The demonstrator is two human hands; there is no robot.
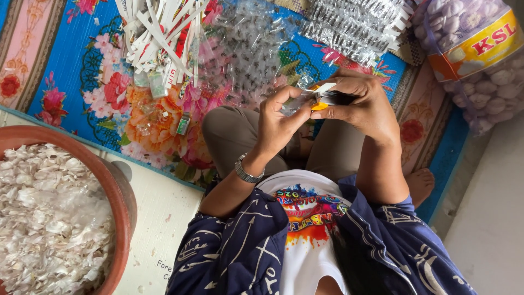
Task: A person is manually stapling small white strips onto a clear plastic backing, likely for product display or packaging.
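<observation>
My left hand [277,121], with a metal watch on its wrist, pinches a small clear plastic packet [292,104] over my lap. Facing it, my right hand [363,104] grips a small dark tool with an orange tip [323,101], which looks like a stapler, pressed against the packet's top edge. A white paper strip [325,87] lies folded over that edge between the two hands. Fingers hide most of the tool.
A brown basin [117,188] of white papery peels sits at the left. On the floral mat [71,71] lie a pile of white paper strips [155,33], clear packets [251,43], filled packets [355,24], and a big bag of garlic cloves [475,54].
</observation>
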